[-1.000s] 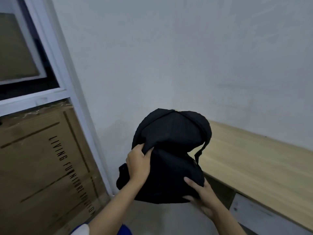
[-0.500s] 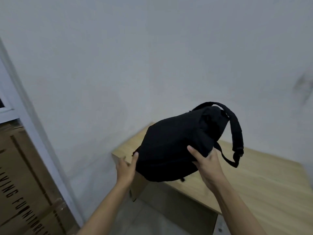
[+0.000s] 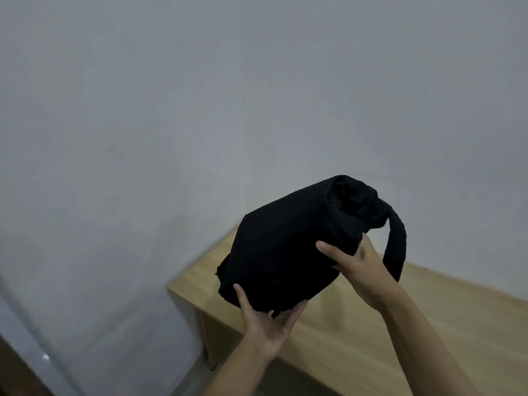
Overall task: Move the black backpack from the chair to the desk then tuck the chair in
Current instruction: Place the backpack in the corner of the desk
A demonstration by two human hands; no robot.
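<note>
Backpack (image 3: pixel 288 247) now sits further over the counter (image 3: pixel 428 318) corner than half a second ago, tilted, strap hanging right. Left hand (image 3: pixel 265 321) cups its underside; right hand (image 3: pixel 360 264) clamps the upper end. Still airborne, so set-down looks next. Chair not in view.

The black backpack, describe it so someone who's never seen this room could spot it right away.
Find the light wooden desk against the plain grey wall. Above its near left corner, the left hand and right hand hold a black backpack. It is the only dark, soft thing here, one strap hanging loose.
</note>
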